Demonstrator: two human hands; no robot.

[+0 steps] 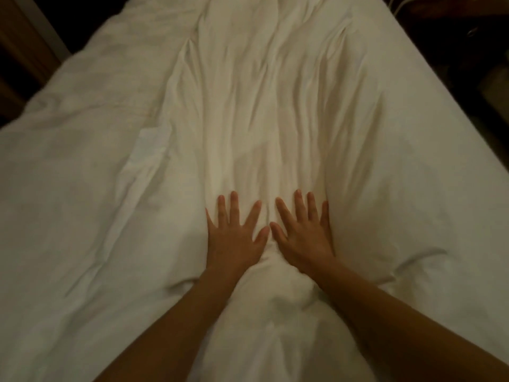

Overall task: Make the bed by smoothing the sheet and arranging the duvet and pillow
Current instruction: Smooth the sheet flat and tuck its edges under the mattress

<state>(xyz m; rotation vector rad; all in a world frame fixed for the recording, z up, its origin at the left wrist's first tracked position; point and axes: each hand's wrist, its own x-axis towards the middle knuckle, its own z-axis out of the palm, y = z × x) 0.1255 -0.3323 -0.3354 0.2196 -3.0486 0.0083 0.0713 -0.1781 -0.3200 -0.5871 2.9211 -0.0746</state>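
A white duvet (261, 114) covers most of the bed, with long wrinkles running lengthwise down its middle. My left hand (235, 235) and my right hand (303, 232) lie flat side by side on the duvet, fingers spread and straight, pressing into it. A bunched ridge of fabric rises between my wrists. On the right the smoother white sheet (429, 133) shows along the mattress edge. No pillow is in sight.
The bed's right edge (451, 86) drops to a dark floor with dim objects at the top right. At the upper left stand a wooden panel and a pale door frame (41, 26) beside the bed.
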